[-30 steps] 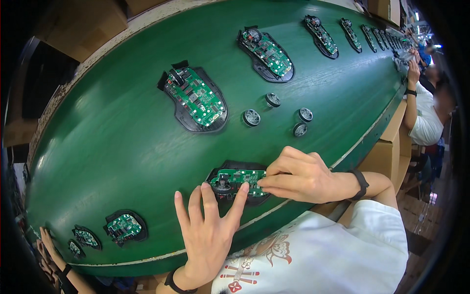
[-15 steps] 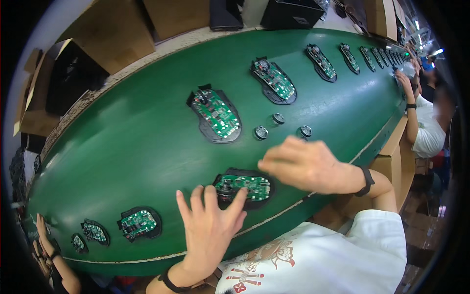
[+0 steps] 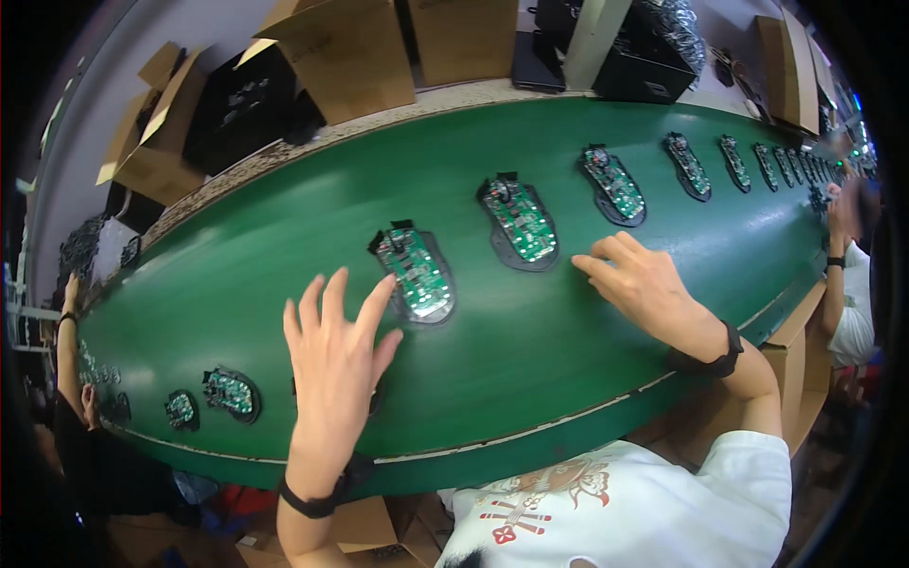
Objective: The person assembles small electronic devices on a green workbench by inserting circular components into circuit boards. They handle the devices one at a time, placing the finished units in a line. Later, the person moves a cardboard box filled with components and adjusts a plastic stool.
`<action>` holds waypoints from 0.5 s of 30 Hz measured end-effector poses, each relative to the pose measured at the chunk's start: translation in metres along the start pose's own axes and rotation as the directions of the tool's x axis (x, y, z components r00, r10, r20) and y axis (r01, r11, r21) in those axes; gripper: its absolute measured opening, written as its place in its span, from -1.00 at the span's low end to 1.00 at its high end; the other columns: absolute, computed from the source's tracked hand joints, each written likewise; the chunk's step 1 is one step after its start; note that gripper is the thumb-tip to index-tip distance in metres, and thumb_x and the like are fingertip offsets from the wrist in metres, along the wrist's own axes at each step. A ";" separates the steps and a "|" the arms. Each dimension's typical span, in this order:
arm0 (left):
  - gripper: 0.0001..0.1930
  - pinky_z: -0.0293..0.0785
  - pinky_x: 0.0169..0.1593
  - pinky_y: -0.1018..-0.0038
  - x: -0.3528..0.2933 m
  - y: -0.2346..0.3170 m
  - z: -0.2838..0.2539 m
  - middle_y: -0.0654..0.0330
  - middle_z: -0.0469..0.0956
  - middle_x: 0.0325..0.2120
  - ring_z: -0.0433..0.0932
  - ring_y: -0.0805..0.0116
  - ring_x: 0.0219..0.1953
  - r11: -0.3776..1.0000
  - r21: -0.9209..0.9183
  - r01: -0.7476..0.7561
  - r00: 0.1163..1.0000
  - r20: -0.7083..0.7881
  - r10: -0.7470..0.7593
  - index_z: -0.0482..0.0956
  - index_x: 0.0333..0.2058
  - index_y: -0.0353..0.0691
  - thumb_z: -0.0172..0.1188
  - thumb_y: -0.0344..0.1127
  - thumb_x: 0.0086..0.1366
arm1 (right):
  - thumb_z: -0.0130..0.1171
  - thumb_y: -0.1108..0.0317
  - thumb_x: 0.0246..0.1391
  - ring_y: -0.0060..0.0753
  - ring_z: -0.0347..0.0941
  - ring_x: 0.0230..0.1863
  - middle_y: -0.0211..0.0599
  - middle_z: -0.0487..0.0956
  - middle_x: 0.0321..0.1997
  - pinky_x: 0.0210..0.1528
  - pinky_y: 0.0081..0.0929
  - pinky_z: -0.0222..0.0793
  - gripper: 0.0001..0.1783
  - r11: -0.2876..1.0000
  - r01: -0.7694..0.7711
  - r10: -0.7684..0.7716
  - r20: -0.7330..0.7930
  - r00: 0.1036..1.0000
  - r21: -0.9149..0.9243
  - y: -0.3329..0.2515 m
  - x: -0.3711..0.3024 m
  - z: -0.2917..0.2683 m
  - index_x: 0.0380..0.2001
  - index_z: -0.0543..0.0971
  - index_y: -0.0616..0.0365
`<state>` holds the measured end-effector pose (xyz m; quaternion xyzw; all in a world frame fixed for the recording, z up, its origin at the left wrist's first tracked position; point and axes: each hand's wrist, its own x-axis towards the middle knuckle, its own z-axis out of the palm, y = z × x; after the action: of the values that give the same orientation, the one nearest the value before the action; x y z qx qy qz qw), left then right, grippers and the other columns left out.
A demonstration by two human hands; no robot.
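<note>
My left hand (image 3: pixel 333 364) is raised over the green belt with its fingers spread, holding nothing. Behind its wrist and palm, dark edges of a shell with a circuit board show; most of it is hidden. Just beyond the fingertips lies a green circuit board (image 3: pixel 415 273) in a black contoured shell. My right hand (image 3: pixel 636 284) hovers palm down over the belt, fingers bent and close together; what they hold, if anything, is hidden. Left of it rests another board in its shell (image 3: pixel 523 222), and beyond it a further one (image 3: pixel 615 183).
The green belt (image 3: pixel 492 388) carries more boards in a row toward the far right, and several (image 3: pixel 230 393) at the left. Cardboard boxes (image 3: pixel 346 62) and black boxes (image 3: pixel 644 66) stand along the far ledge. Other people's arms reach in at left (image 3: pixel 68 346) and right (image 3: pixel 835 256).
My left hand has lifted off the near board and moved left. My right hand has moved away to the right. The loose round discs are out of sight. The view has shifted.
</note>
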<state>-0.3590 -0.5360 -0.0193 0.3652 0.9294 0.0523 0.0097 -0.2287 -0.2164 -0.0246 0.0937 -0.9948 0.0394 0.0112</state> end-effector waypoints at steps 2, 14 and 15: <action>-0.28 0.36 0.11 0.08 -0.028 -0.001 -0.017 -0.08 0.38 0.13 0.40 -0.07 0.09 0.995 0.023 0.100 0.991 0.091 -0.102 0.38 0.28 0.02 0.42 -0.26 0.11 | 0.30 0.46 -0.12 -0.31 0.48 -0.19 -0.38 0.51 -0.26 -0.39 -0.38 0.47 -0.65 0.999 -0.032 0.033 -0.038 0.999 0.030 -0.002 0.002 0.001 -0.16 0.60 0.11; -0.28 0.41 -0.06 0.19 -0.092 0.016 -0.005 -0.19 0.31 0.18 0.43 -0.05 -0.13 0.977 -0.106 0.184 0.962 0.226 -0.156 0.42 0.25 -0.04 0.45 -0.16 0.08 | 0.39 0.45 -0.12 -0.27 0.57 -0.32 -0.30 0.61 -0.31 -0.34 -0.37 0.47 -0.66 0.923 -0.059 0.105 -0.100 0.989 0.381 -0.040 0.014 -0.026 -0.19 0.61 0.10; -0.28 0.40 -0.02 0.17 -0.089 0.022 -0.005 -0.19 0.30 0.20 0.42 -0.06 -0.08 0.982 -0.128 0.137 0.961 0.259 -0.100 0.43 0.24 -0.03 0.45 -0.18 0.08 | 0.39 0.44 -0.12 -0.27 0.57 -0.33 -0.30 0.61 -0.31 -0.34 -0.37 0.48 -0.66 0.899 -0.051 0.095 -0.081 0.992 0.436 -0.044 0.014 -0.025 -0.18 0.61 0.10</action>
<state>-0.2788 -0.5814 -0.0134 0.3106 0.9347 0.0723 0.1571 -0.2340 -0.2599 0.0044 0.0545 -0.9622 0.2642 0.0385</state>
